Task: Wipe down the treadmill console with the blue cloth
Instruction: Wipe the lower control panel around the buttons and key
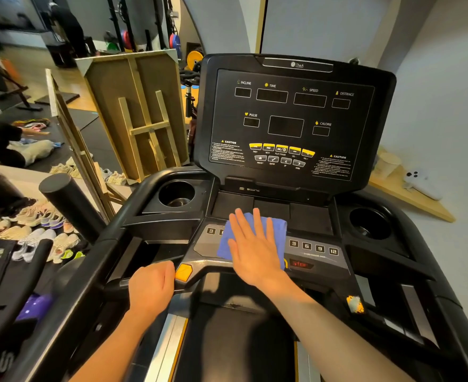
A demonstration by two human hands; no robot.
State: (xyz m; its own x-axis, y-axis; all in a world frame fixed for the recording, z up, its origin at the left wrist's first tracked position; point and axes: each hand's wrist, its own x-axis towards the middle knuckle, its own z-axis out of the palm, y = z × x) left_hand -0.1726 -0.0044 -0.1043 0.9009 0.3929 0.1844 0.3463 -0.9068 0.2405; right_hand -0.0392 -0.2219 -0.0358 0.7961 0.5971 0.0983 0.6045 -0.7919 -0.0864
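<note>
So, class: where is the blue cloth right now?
The blue cloth lies mid-console in the head view, pressed flat under the right hand, between the numbered button rows.

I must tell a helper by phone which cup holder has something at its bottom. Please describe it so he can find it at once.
Start from the big upright treadmill console with the word INCLINE. Below it a flat deck has a round cup holder at each end. Take the left cup holder, beside the left hand gripping the handlebar: something shiny glints at its bottom, whereas the right cup holder looks mostly dark.
</note>
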